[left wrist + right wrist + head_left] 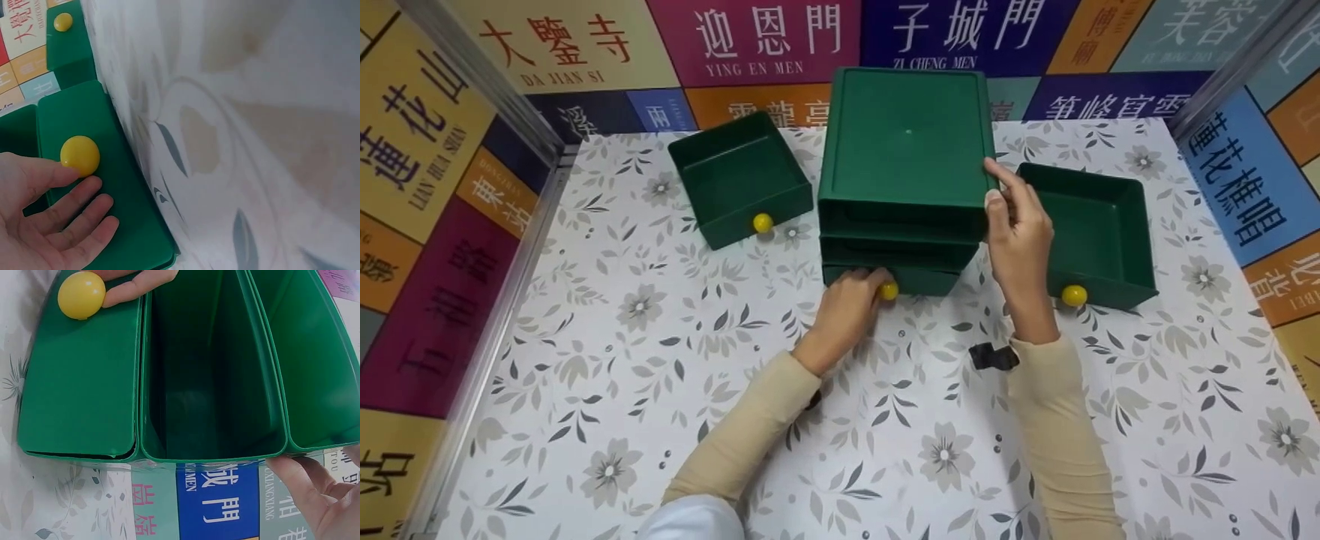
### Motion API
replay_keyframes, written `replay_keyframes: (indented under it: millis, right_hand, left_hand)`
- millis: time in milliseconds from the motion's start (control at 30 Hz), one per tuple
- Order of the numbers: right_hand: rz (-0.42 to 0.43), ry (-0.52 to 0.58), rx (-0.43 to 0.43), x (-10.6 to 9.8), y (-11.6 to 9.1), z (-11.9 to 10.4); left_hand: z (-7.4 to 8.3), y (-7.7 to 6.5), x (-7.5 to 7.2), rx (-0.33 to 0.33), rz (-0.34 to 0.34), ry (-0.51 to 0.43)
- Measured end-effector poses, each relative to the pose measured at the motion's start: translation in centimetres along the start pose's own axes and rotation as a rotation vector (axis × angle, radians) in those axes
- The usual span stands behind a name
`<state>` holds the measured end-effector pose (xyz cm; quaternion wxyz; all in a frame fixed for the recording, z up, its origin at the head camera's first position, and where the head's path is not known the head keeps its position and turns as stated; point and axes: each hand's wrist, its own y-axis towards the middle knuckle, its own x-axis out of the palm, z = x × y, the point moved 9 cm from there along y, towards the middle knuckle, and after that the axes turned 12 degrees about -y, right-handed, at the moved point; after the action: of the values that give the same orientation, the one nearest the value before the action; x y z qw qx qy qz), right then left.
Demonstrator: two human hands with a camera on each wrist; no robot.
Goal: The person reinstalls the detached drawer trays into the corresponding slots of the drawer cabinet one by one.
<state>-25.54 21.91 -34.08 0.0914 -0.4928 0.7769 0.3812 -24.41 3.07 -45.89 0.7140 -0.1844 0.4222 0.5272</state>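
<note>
A green drawer cabinet point(911, 135) stands on the floral surface, with open upper slots and a drawer point(121, 208) in its lowest slot. This drawer has a round yellow knob point(80, 156). My left hand point(849, 304) is at the drawer front; its thumb touches the knob, and the other fingers lie fairly straight beside it in the left wrist view. My right hand point(1020, 232) rests thumb and fingers against the cabinet's right upper edge. In the right wrist view the bottom drawer's front point(84, 382) sits nearly flush with the frame.
A removed green drawer point(742, 176) lies left of the cabinet, its yellow knob facing forward. Another removed drawer point(1095, 232) lies to the right, partly behind the right hand. Panels with large characters point(765, 37) enclose the back and sides.
</note>
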Motion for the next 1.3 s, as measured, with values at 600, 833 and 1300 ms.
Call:
replay_keyframes:
  millis: [600,833,1300]
  right_hand:
    - [-0.007,-0.018,0.016,0.0,0.0,0.2]
    - [-0.003,-0.017,0.017,-0.1,-0.1,0.1]
    - [-0.004,-0.006,0.016,0.0,0.0,0.1]
  left_hand:
    - [0.0,0.1,0.1,-0.015,-0.007,-0.020]
    - [-0.2,0.0,0.0,0.007,-0.036,-0.048]
    - [-3.8,-1.8,-3.1,0.026,0.000,-0.070]
